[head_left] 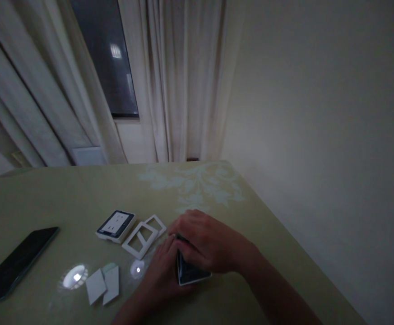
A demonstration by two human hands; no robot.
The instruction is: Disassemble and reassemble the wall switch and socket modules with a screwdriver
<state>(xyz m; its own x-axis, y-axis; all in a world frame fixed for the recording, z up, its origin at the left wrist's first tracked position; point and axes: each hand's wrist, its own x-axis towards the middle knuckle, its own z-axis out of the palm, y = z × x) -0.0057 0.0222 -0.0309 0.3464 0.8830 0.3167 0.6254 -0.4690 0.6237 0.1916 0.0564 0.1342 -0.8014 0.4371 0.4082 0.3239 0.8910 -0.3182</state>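
Both my hands close on a dark square switch module [190,272] lying on the table. My right hand [206,241] covers its top, fingers curled over the far edge. My left hand [161,275] presses against its left side. Just left of them lie two white frames [140,240] overlapping each other, and a white socket plate [115,225] with a dark rim. Two white rocker covers [104,284] rest near the front edge.
A dark phone [17,262] lies at the left of the yellow-green table [251,216]. Lamp reflections glare on the tabletop. Curtains [183,81] and a dark window [105,54] stand behind; a bare wall is at the right.
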